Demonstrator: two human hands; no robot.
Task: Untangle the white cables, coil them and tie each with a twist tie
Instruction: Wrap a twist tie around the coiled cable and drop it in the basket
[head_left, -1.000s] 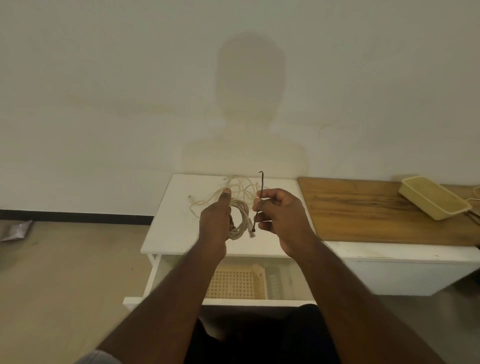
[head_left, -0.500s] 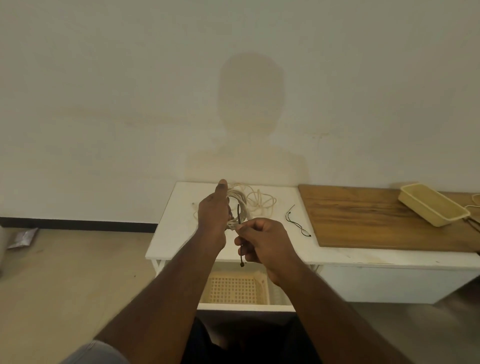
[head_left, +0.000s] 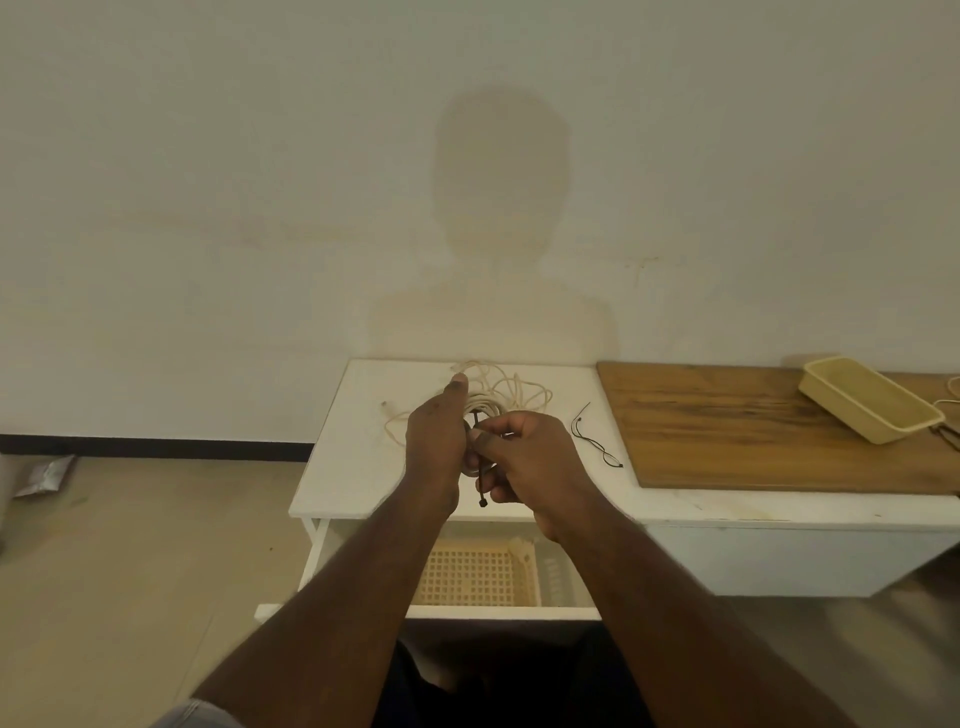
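- A second ago our right hand (head_left: 524, 462) held the black twist tie (head_left: 483, 480) upright beside the coil, well clear of it; now that hand has come in against our left hand (head_left: 436, 447) and the tie runs down through the bundle, one end poking out below our right fingers; we judge the tie is being wrapped round the coil, so the first cable is at the tying step.
- Half a second ago the tie already hung low; since then the two hands have closed up and now touch.
- Left grip: fingers curled round the coiled white cable (head_left: 480, 410), thumb stretched up and away; the coil sits inside this grip, lifted off the white bench (head_left: 353, 457), mostly hidden by the hand.
- Right grip: thumb and fingertips pinched shut on the tie, just right of the coil; whether the tie has made a full turn we cannot tell, since our fingers cover it.
- Beyond both grips, further from us, the loose white cable (head_left: 514, 389) lies in slack loops on the bench, not yet coiled.
- To the right of the right grip a spare black tie (head_left: 595, 441) lies on the bench, near the wooden board (head_left: 753, 426); we judge it is for the second cable.
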